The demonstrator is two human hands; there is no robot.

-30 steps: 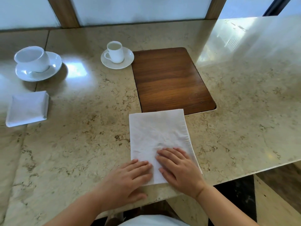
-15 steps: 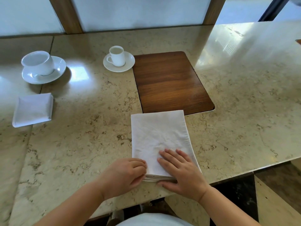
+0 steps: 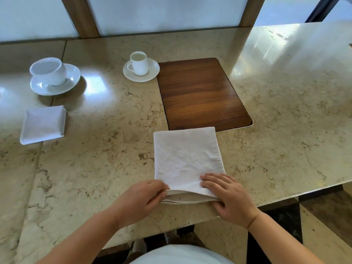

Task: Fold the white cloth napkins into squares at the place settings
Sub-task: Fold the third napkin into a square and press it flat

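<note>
A white cloth napkin (image 3: 185,159) lies as a long folded rectangle on the marble table, its far end just over the near edge of a wooden placemat (image 3: 202,94). My left hand (image 3: 141,199) pinches the napkin's near left corner and has raised its upper layers a little. My right hand (image 3: 230,197) grips the near right corner, fingers on top and thumb at the edge. A second white napkin (image 3: 43,124), folded into a square, lies at the far left.
A small white cup on a saucer (image 3: 140,66) stands left of the placemat. A larger cup and saucer (image 3: 52,76) sits at the far left, behind the folded napkin. The table's near edge (image 3: 304,192) runs just behind my hands; a window wall closes the far side.
Both hands went from lying flat on the napkin's near end to gripping its near corners. The near edge has lifted slightly, showing the layers. The view moved closer.
</note>
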